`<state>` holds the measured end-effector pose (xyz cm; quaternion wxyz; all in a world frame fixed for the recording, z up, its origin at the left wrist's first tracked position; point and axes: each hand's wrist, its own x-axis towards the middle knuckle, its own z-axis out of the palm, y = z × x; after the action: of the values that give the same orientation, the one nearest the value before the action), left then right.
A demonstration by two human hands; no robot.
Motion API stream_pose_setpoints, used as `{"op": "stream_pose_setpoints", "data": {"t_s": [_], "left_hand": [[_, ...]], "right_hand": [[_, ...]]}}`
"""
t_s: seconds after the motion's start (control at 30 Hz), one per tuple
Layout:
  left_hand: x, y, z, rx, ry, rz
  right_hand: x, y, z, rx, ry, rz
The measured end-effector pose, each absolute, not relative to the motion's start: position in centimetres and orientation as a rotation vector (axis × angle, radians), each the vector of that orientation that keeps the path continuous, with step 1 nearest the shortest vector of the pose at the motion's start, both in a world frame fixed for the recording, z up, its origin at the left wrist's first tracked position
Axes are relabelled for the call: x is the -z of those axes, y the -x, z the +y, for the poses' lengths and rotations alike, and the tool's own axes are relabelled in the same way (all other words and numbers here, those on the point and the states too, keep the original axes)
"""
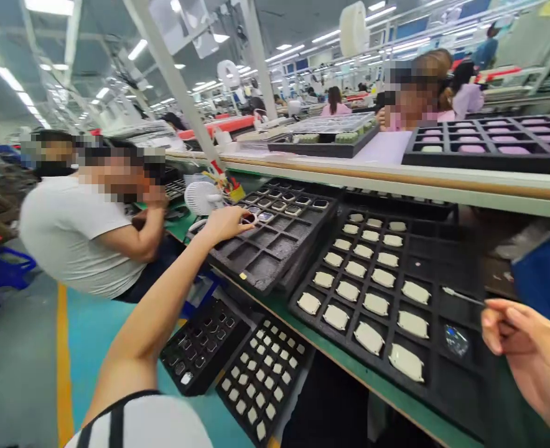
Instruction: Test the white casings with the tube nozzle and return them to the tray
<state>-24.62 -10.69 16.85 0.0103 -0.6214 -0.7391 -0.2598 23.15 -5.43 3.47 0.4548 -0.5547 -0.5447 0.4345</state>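
Left hand [226, 225], nearly closed, is pinching rounded pale-rimmed piece [249, 219] over black gridded tray [262, 269]; right hand [529, 351], half-curled, is holding thin white-tipped stick [462, 295].

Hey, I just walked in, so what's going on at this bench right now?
A person's left hand appears to pinch a small rimmed case over a black tray holding several dark-faced pieces. The right hand holds a white-tipped stick over a second tray, where many pockets contain pale pieces. A co-worker in a white shirt is off to the left.
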Motion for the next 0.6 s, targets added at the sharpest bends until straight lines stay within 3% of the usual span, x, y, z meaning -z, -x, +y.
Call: {"op": "stream_pose_setpoints", "data": {"t_s": [0.1, 0.23, 0.33, 0.43, 0.6], "left_hand": [[-15.0, 18.5, -12.6, 1.085, 2.042, -2.176], [-10.8, 8.0, -12.8, 2.255, 2.851, -1.881], [-7.5, 2.1, -9.1, 2.779, 3.115, -1.630], [-4.4, -1.0, -4.0, 2.902, 3.143, -1.664], [-0.3, -1.3, 0.5, 2.631, 3.227, -1.940]], "right_hand": [[-4.3, -21.6, -5.7, -1.129, 1.101, -1.301], [-2.2, -20.4, -4.2, -0.994, 0.885, -1.312], [-0.4, -20.4, -3.5, -0.998, 0.829, -1.316], [0.6, -20.6, -3.5, -0.987, 0.795, -1.230], [1.1, -20.7, -3.6, -1.065, 0.761, -1.161]]}}
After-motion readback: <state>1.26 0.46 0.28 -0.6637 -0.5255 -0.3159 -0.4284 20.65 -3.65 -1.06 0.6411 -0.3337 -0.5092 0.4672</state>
